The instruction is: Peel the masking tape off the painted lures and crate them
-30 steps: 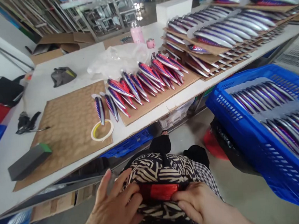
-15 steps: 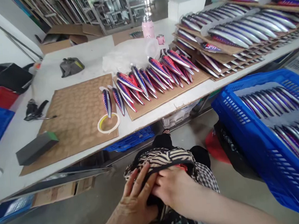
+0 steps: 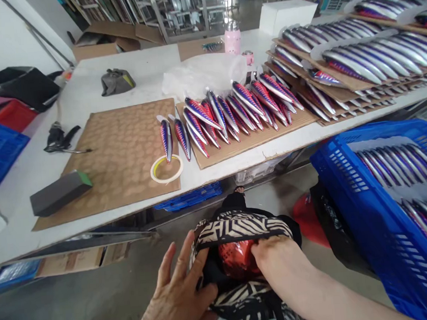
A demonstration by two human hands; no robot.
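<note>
A black-and-cream patterned bag lies open on my lap, and a shiny red package shows inside it. My left hand rests against the bag's left edge with its fingers spread. At the bag's right side, my right hand reaches into the opening beside the red package; its fingertips are hidden, so what they hold, if anything, cannot be made out. Beyond the bag, on the white table, a pile of red, purple and silver fishing lures lies on cardboard. Two more lures lie apart, near a tape roll.
A blue crate with rows of lures stands at the right. Stacked cardboard trays of lures fill the table's right end. A grey block, pliers, a grey cloth and a pink bottle are on the table.
The bag's opening has widened and the red package inside has come into fuller view. My right hand has moved to the right, away from my left hand. The view has shifted slightly.
</note>
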